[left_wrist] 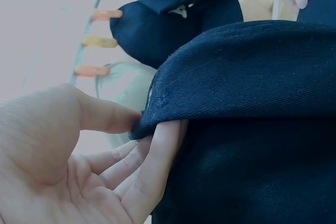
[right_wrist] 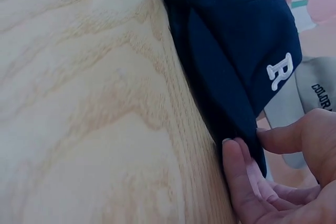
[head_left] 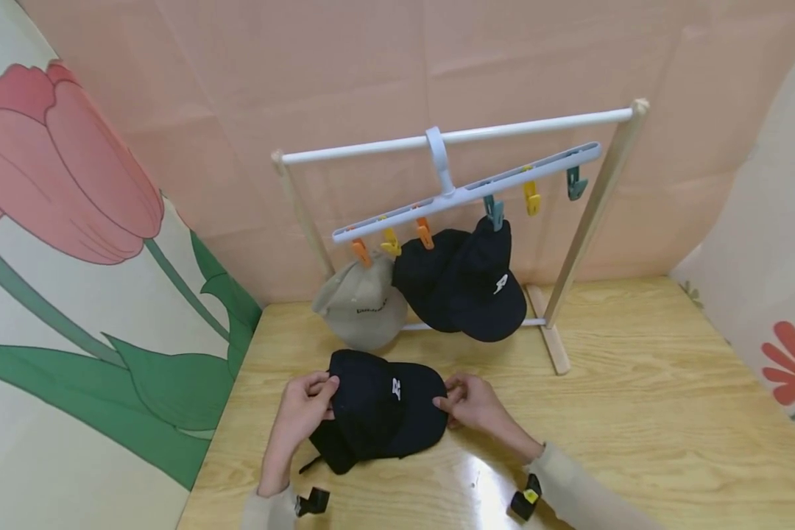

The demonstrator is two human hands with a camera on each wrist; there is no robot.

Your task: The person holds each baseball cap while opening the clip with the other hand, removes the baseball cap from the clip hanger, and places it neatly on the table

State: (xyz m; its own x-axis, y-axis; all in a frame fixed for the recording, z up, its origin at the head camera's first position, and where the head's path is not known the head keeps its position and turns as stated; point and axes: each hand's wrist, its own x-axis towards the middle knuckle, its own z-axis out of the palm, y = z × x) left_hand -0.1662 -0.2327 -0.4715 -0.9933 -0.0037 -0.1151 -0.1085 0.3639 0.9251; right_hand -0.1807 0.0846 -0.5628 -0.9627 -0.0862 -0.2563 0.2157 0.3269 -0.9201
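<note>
A dark navy baseball cap point(head_left: 377, 412) with a white letter R lies low over the wooden table, its brim pointing right. At its crown end, my left hand point(head_left: 303, 412) pinches the cloth edge between thumb and fingers. The left wrist view shows the fold of that edge in my left hand point(left_wrist: 100, 156). My right hand point(head_left: 473, 403) pinches the tip of the brim. Up close in the right wrist view, thumb and fingers of my right hand point(right_wrist: 283, 177) lie on either side of the brim point(right_wrist: 226, 103), right by the tabletop.
Behind the cap stands a rack point(head_left: 573, 228) with a pale clip hanger point(head_left: 464, 193) on its top bar. From its clips hang a beige cap point(head_left: 364, 309) with lettering and a dark cap point(head_left: 483, 294) with a white emblem. A yellow clip point(head_left: 532, 197) and a teal clip point(head_left: 575, 184) hang free at right.
</note>
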